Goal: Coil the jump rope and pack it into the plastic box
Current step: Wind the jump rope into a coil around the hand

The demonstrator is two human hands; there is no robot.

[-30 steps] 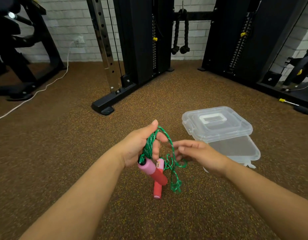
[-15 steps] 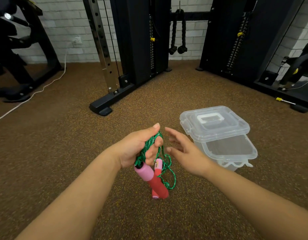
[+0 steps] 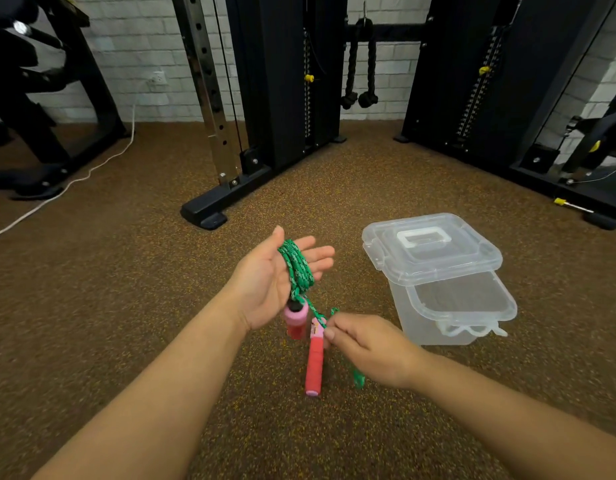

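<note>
Speckled brown gym floor, cable machines behind | no legible writing | our left hand is lying open, fingers spread, green jump rope coils draped across the palm | our right hand is pinching rope beside a red handle | the plastic box is sitting just right, lid ajar.

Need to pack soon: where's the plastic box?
Head view, right side: the plastic box sits on the floor beyond the right hand, lid ajar.

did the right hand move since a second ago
Yes. The right hand has dropped toward the person, from level with the plastic box lid's near edge to below the left hand, and now pinches the rope by a pink handle.
</note>
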